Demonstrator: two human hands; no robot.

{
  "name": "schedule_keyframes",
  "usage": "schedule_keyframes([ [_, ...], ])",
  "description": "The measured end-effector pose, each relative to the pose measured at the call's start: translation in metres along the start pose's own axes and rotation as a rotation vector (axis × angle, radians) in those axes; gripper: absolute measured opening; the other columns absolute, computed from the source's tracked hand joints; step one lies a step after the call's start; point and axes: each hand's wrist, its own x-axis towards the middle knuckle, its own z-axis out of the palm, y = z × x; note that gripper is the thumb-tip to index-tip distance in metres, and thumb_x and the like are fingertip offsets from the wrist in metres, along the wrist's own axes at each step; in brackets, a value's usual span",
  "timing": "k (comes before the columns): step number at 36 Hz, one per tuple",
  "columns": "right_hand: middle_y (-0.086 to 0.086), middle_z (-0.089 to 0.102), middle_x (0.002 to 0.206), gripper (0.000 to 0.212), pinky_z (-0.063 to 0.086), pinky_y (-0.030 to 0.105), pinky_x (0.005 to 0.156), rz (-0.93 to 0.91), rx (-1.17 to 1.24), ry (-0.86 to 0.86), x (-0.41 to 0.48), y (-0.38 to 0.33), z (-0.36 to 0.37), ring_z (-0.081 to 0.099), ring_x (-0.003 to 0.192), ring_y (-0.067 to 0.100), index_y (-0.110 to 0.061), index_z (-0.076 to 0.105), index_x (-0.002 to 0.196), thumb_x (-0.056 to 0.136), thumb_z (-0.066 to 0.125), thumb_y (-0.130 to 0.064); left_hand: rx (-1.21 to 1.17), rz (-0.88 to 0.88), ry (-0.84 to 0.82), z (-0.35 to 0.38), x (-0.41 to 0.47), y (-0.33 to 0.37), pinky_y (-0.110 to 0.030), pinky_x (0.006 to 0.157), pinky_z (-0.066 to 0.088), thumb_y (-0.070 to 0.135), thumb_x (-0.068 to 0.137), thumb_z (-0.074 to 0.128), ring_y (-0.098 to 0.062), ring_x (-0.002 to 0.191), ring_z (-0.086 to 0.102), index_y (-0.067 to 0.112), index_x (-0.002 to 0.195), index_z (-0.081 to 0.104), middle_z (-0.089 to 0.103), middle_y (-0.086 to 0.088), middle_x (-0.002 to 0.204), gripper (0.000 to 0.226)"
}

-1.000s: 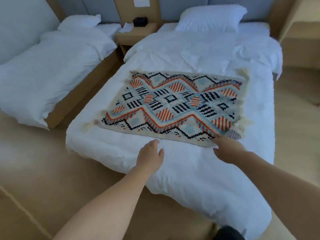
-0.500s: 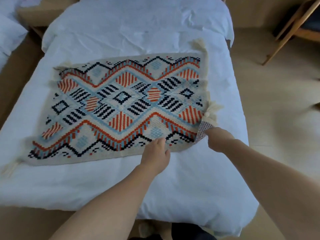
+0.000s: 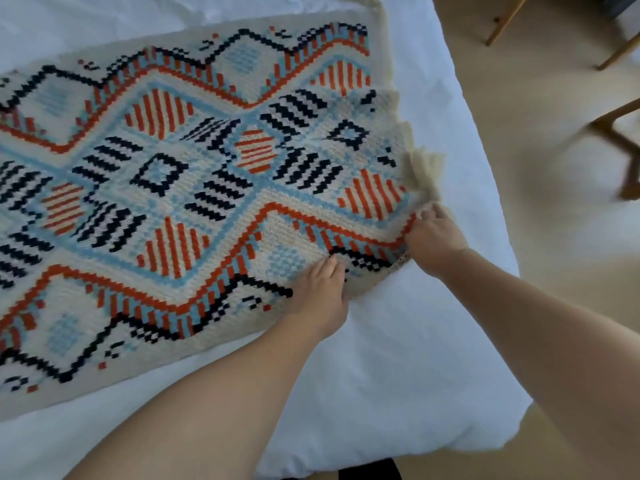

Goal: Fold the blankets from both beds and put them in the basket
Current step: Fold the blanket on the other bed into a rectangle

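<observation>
the blanket (image 3: 194, 188) lies spread flat, pattern up, across the white bed (image 3: 398, 375), and both hands are at its near right end. the right hand (image 3: 434, 242) grasps the near right corner, fingers curled over the bunched weave. that corner is raised a little off the bed, so a sliver of the paler underside shows just below the hand. a cream tassel (image 3: 427, 169) sticks out from the right edge just beyond it.

the left hand (image 3: 320, 294) sits on the near hem, close beside the right, its fingers laid over the pattern. the thumb is hidden, so i cannot tell whether it pinches the hem or only presses it down.

the placing makes sense for a first fold. holding the corner and the hem next to it gives two points on one edge, so that end can likely be lifted and carried over without the cloth twisting. the flat spread on the bed serves as a work surface and keeps the rest of the weave smooth. the weave looks thick and a bit stiff, so it should hold a crease loosely and may slide on the smooth sheet.

no fold is made yet, so the task looks to be at its start.

no basket is in view, so i cannot say what is in it. chair legs (image 3: 620, 143) stand on the floor (image 3: 554, 81) to the right of the bed.
</observation>
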Motion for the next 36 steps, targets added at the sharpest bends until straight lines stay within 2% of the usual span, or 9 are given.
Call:
schedule_keyframes([
  [5,-0.006,0.069,0.097,0.024,0.027,0.032,0.108,0.166,0.057,-0.128,-0.037,0.023,0.021,0.063,0.098,0.016,-0.023,0.067,0.094,0.09,0.046,-0.012,0.031,0.053,-0.025,0.002,0.005,0.001,-0.032,0.116,-0.01,0.033,0.103,0.028,-0.017,0.148,-0.012,0.015,0.154,-0.001,-0.013,-0.001,0.161,0.061],
  [11,-0.006,0.063,0.079,0.024,0.043,0.028,0.063,0.247,0.23,-0.264,-0.062,0.015,0.043,0.063,0.079,0.021,-0.016,0.059,0.072,0.085,0.048,0.0,0.082,0.146,-0.053,-0.004,0.009,0.005,-0.031,0.114,-0.014,0.039,0.103,0.019,-0.014,0.147,-0.014,0.018,0.154,-0.002,-0.014,0.001,0.161,0.059],
  [15,-0.006,0.046,0.066,0.023,0.043,0.027,0.063,0.291,0.326,-0.363,-0.054,0.011,0.041,0.053,0.073,0.019,-0.016,0.056,0.073,0.087,0.047,-0.001,0.121,0.098,-0.046,-0.014,0.021,-0.006,-0.035,0.115,-0.014,0.039,0.103,0.018,-0.016,0.146,-0.019,0.016,0.153,-0.005,-0.018,-0.002,0.16,0.06],
  [20,0.001,0.059,0.099,0.023,0.05,0.031,0.076,0.338,0.41,-0.565,-0.055,0.022,0.036,0.058,0.094,0.022,-0.012,0.062,0.108,0.09,0.048,-0.007,0.158,0.019,-0.036,-0.032,0.034,-0.025,-0.04,0.118,-0.012,0.041,0.102,0.019,-0.02,0.145,-0.021,0.015,0.152,-0.011,-0.022,-0.005,0.158,0.064],
  [26,-0.004,0.049,0.069,0.019,0.045,0.024,0.057,0.328,0.3,-0.347,-0.008,0.033,-0.001,0.05,0.06,0.012,-0.014,0.047,0.067,0.083,0.048,-0.005,0.167,-0.078,0.008,-0.056,0.063,-0.046,-0.04,0.119,-0.011,0.045,0.101,0.017,-0.019,0.145,-0.023,0.017,0.152,-0.012,-0.026,-0.004,0.157,0.065],
  [29,-0.002,0.06,0.09,0.023,0.053,0.028,0.069,0.268,0.4,-0.136,0.044,0.04,-0.024,0.061,0.079,0.017,-0.018,0.062,0.102,0.089,0.044,-0.01,0.115,-0.123,0.079,-0.071,0.092,-0.053,-0.041,0.119,-0.012,0.045,0.101,0.016,-0.02,0.145,-0.023,0.018,0.153,-0.011,-0.024,-0.005,0.158,0.064],
  [31,0.004,0.055,0.124,0.04,0.05,0.036,0.089,0.192,0.438,0.037,0.079,0.04,-0.034,0.056,0.11,0.024,-0.022,0.048,0.133,0.094,0.042,-0.016,0.111,-0.143,0.13,-0.081,0.117,-0.06,-0.043,0.118,-0.013,0.048,0.101,0.016,-0.02,0.145,-0.024,0.019,0.152,-0.012,-0.025,-0.004,0.158,0.065],
  [34,0.012,0.011,0.16,0.057,0.015,0.042,0.119,0.014,0.425,0.109,0.127,0.037,-0.046,0.011,0.146,0.031,-0.018,0.011,0.153,0.102,0.03,-0.032,0.155,-0.171,0.226,-0.095,0.16,-0.067,-0.046,0.117,-0.015,0.054,0.099,0.011,-0.022,0.144,-0.025,0.019,0.15,-0.019,-0.028,-0.004,0.157,0.069],
  [36,0.01,-0.012,0.161,0.063,-0.003,0.042,0.119,-0.063,0.365,0.113,0.158,0.037,-0.053,-0.011,0.148,0.029,-0.018,-0.004,0.154,0.102,0.021,-0.045,0.181,-0.168,0.286,-0.106,0.189,-0.071,-0.045,0.117,-0.015,0.058,0.097,0.01,-0.023,0.144,-0.025,0.02,0.149,-0.021,-0.028,-0.004,0.157,0.071],
])
